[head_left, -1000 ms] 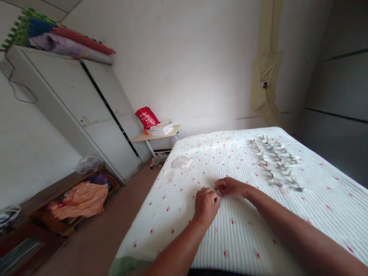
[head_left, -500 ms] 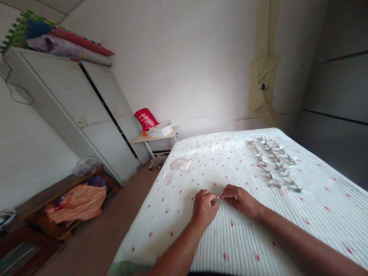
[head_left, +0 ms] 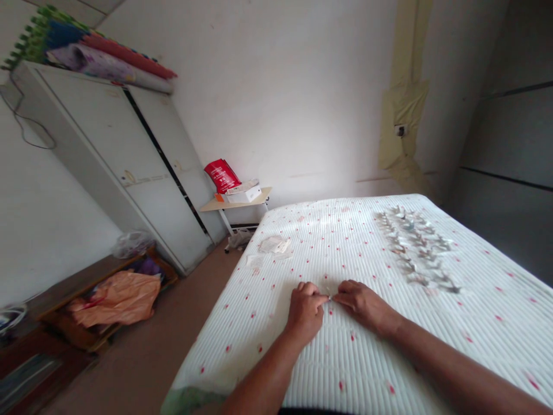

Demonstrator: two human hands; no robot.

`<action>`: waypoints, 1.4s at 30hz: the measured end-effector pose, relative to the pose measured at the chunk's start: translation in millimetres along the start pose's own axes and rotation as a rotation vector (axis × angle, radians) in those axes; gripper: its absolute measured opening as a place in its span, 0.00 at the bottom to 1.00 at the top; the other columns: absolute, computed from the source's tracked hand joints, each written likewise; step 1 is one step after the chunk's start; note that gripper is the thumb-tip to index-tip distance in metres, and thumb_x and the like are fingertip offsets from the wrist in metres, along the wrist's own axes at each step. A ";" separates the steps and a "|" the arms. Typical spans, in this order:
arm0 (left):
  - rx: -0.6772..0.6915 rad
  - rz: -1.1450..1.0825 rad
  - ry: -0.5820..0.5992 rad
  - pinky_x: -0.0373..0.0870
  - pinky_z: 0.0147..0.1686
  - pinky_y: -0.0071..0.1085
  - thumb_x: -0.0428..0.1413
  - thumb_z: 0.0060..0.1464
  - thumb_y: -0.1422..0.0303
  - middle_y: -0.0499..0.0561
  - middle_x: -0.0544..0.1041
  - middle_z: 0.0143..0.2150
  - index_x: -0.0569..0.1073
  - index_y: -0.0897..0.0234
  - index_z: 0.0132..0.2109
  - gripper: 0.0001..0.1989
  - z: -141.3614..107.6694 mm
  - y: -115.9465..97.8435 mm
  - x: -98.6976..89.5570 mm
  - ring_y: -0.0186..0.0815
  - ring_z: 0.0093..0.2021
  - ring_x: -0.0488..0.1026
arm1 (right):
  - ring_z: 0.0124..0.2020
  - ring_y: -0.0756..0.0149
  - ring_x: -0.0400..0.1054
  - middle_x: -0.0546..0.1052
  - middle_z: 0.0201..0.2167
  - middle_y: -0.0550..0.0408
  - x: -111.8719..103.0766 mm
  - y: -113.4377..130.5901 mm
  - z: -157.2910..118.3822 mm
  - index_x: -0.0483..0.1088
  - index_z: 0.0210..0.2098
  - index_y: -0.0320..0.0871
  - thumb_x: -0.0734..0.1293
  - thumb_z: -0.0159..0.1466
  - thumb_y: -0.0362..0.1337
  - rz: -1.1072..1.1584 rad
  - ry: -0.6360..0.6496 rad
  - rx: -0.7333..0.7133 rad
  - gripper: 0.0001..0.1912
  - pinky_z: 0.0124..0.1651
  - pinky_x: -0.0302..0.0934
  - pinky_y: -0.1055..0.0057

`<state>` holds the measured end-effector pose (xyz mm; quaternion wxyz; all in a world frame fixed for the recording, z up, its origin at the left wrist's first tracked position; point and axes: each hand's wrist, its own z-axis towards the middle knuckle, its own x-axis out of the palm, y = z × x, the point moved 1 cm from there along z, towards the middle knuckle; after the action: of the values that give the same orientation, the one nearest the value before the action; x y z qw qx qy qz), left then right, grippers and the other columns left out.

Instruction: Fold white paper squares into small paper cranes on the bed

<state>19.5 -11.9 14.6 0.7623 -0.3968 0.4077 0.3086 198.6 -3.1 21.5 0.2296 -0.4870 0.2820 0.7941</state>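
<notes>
Low over the bed, my left hand (head_left: pixel 305 311) and my right hand (head_left: pixel 366 305) meet fingertip to fingertip. Between them they pinch a small piece of folded paper (head_left: pixel 330 298), mostly covered by the fingers. To the right of my hands stand several small folded paper cranes (head_left: pixel 425 252), set out in loose rows. Farther off on the left, a few thin sheets of printed paper (head_left: pixel 274 245) lie flat near the bed's edge.
A white ribbed bedspread (head_left: pixel 367 357) with red specks covers the bed. Behind its left corner stands a small table (head_left: pixel 210 206) with a red bag (head_left: pixel 222 176) and a white box (head_left: pixel 245 195). A grey cabinet (head_left: pixel 142 144) and a low wooden bench (head_left: pixel 56 305) are at left.
My left fingers, curled round the greyish paper before, now reach out so their tips meet those of my right hand. The paper shows less. The camera view has shifted slightly.
</notes>
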 end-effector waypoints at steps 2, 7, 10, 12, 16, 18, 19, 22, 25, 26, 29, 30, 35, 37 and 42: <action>-0.001 0.020 0.026 0.58 0.38 0.31 0.50 0.45 0.80 0.48 0.67 0.33 0.75 0.52 0.38 0.19 0.6 -1.6 -1.1 0.34 0.39 0.61 | 0.33 0.68 0.63 0.69 0.29 0.53 1.0 2.1 0.7 0.72 0.34 0.43 0.57 0.63 0.33 -0.036 0.003 -0.002 0.12 0.36 0.56 0.71; -0.004 0.061 0.063 0.57 0.39 0.32 0.50 0.44 0.80 0.48 0.68 0.34 0.75 0.57 0.35 0.16 3.7 -3.5 -0.7 0.35 0.40 0.60 | 0.32 0.67 0.62 0.70 0.28 0.53 5.1 6.9 5.3 0.71 0.31 0.42 0.56 0.64 0.34 -0.126 0.025 -0.007 0.13 0.34 0.54 0.70; -0.011 0.054 0.055 0.57 0.40 0.33 0.49 0.44 0.81 0.49 0.68 0.34 0.75 0.58 0.33 0.16 5.0 -3.6 1.0 0.35 0.40 0.61 | 0.33 0.66 0.62 0.70 0.27 0.53 5.9 7.0 6.5 0.71 0.31 0.41 0.56 0.64 0.34 -0.120 0.033 -0.013 0.13 0.34 0.55 0.70; -0.037 0.025 0.042 0.57 0.40 0.33 0.49 0.44 0.81 0.49 0.69 0.34 0.76 0.56 0.34 0.17 5.2 -2.8 2.2 0.35 0.40 0.62 | 0.33 0.66 0.64 0.71 0.28 0.52 5.1 5.5 5.4 0.72 0.32 0.42 0.56 0.64 0.34 -0.073 0.016 -0.004 0.13 0.36 0.57 0.70; -0.060 -0.047 0.005 0.57 0.41 0.34 0.49 0.43 0.81 0.48 0.70 0.34 0.75 0.53 0.38 0.20 4.3 -0.5 3.8 0.35 0.41 0.63 | 0.35 0.66 0.66 0.72 0.32 0.51 2.5 1.4 -0.4 0.72 0.38 0.44 0.55 0.64 0.32 0.079 -0.038 0.012 0.14 0.38 0.60 0.70; -0.061 -0.083 -0.017 0.58 0.42 0.34 0.48 0.43 0.82 0.48 0.70 0.35 0.75 0.53 0.39 0.21 3.8 0.8 4.5 0.34 0.41 0.63 | 0.36 0.66 0.66 0.72 0.33 0.50 1.4 -0.6 -3.8 0.72 0.39 0.44 0.55 0.63 0.32 0.146 -0.060 0.025 0.14 0.38 0.61 0.70; -0.064 -0.102 -0.027 0.58 0.42 0.34 0.48 0.43 0.82 0.47 0.71 0.35 0.76 0.54 0.38 0.21 3.6 1.6 4.9 0.34 0.41 0.64 | 0.36 0.66 0.66 0.72 0.34 0.50 1.0 -1.4 -5.2 0.72 0.40 0.44 0.55 0.63 0.32 0.176 -0.067 0.034 0.14 0.39 0.62 0.70; -0.089 -0.155 -0.055 0.59 0.44 0.33 0.47 0.42 0.82 0.47 0.72 0.35 0.76 0.55 0.38 0.22 3.7 4.7 5.7 0.34 0.41 0.64 | 0.37 0.67 0.67 0.72 0.36 0.50 -0.1 -3.6 -7.7 0.72 0.39 0.43 0.55 0.63 0.32 0.248 -0.087 0.055 0.14 0.40 0.63 0.70; -0.113 -0.216 -0.087 0.60 0.45 0.32 0.46 0.41 0.83 0.47 0.72 0.35 0.76 0.57 0.38 0.22 4.0 7.9 5.4 0.34 0.42 0.64 | 0.37 0.67 0.67 0.72 0.35 0.50 -0.9 -5.1 -8.0 0.72 0.38 0.42 0.56 0.63 0.34 0.282 -0.102 0.074 0.13 0.41 0.63 0.69; -0.121 -0.238 -0.099 0.60 0.45 0.32 0.46 0.40 0.83 0.47 0.72 0.35 0.76 0.57 0.38 0.22 4.1 8.8 4.8 0.33 0.42 0.64 | 0.37 0.67 0.67 0.72 0.35 0.50 -1.2 -5.4 -7.9 0.72 0.38 0.42 0.56 0.63 0.34 0.288 -0.106 0.081 0.13 0.41 0.63 0.69; -0.159 -0.292 -0.127 0.61 0.45 0.31 0.45 0.40 0.83 0.48 0.71 0.35 0.76 0.60 0.37 0.22 4.4 10.4 2.2 0.33 0.42 0.65 | 0.37 0.66 0.67 0.72 0.35 0.49 -2.8 -5.7 -7.9 0.72 0.37 0.41 0.56 0.63 0.34 0.299 -0.118 0.089 0.13 0.41 0.62 0.69; -0.176 -0.301 -0.133 0.62 0.45 0.31 0.45 0.40 0.83 0.48 0.71 0.35 0.76 0.60 0.37 0.22 4.4 10.7 1.4 0.33 0.42 0.65 | 0.37 0.66 0.67 0.72 0.36 0.49 -3.7 -5.6 -8.2 0.72 0.36 0.41 0.56 0.63 0.34 0.300 -0.122 0.088 0.13 0.41 0.62 0.69; -0.172 -0.255 -0.132 0.61 0.45 0.31 0.46 0.40 0.83 0.49 0.70 0.35 0.76 0.60 0.37 0.21 4.7 10.9 0.9 0.34 0.41 0.64 | 0.37 0.66 0.66 0.72 0.36 0.49 -11.2 -2.1 -11.8 0.72 0.35 0.42 0.56 0.63 0.34 0.293 -0.107 0.089 0.13 0.40 0.62 0.70; -0.136 -0.192 -0.107 0.61 0.44 0.32 0.48 0.41 0.82 0.49 0.70 0.35 0.76 0.59 0.37 0.20 4.6 10.3 2.3 0.34 0.41 0.63 | 0.37 0.67 0.66 0.72 0.36 0.50 -13.5 1.2 -13.1 0.72 0.37 0.43 0.56 0.63 0.35 0.264 -0.083 0.056 0.13 0.39 0.62 0.70; -0.105 -0.080 -0.078 0.60 0.42 0.33 0.51 0.43 0.78 0.49 0.69 0.35 0.75 0.59 0.39 0.16 3.7 7.9 3.7 0.36 0.40 0.62 | 0.38 0.65 0.65 0.71 0.36 0.51 -9.8 7.4 -13.2 0.73 0.37 0.46 0.57 0.63 0.37 0.088 -0.066 -0.021 0.13 0.41 0.59 0.67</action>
<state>16.3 -4.3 9.9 0.7675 -0.4399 0.3448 0.3140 206.4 -18.3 27.2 0.1987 -0.4503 0.2872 0.8218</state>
